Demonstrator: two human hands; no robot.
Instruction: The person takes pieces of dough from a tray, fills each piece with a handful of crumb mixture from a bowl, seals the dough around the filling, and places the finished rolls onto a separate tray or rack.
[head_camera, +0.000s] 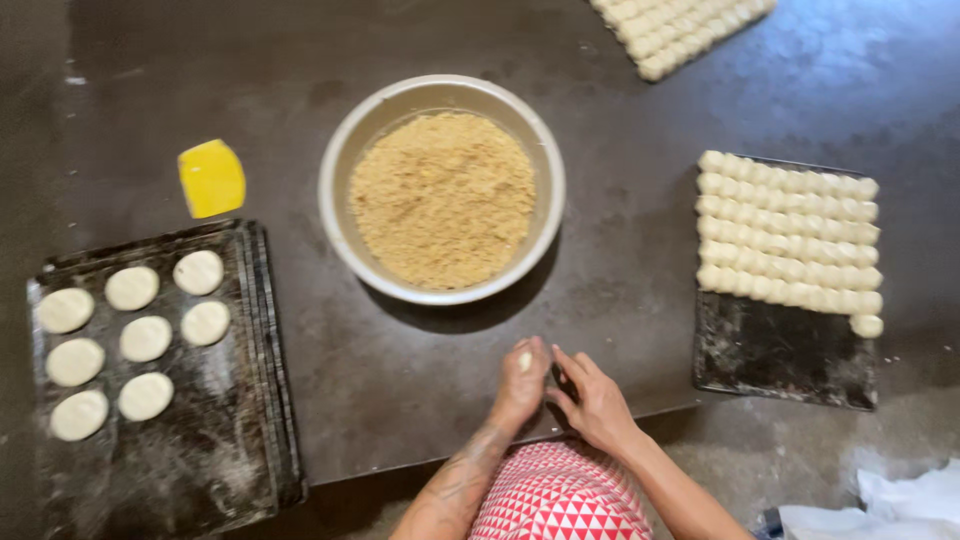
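Note:
My left hand (518, 385) is closed around a small pale piece of dough (525, 359) near the table's front edge. My right hand (594, 400) is beside it, fingers bent toward the dough and touching the left hand. Just beyond both hands stands a round metal bowl (341, 150) filled with tan crumbly filling (443, 197). A dark tray (780, 350) at the right carries rows of small dough balls (787, 243). At the left, another dark tray (215, 440) holds several flattened round dough pieces (132, 335).
A yellow plastic scraper (211, 178) lies on the dark table (640, 120) left of the bowl. More rows of dough balls (678, 28) sit at the top edge. White cloth (890, 510) lies on the floor at the lower right. A red and white patterned garment (560, 495) is below my hands.

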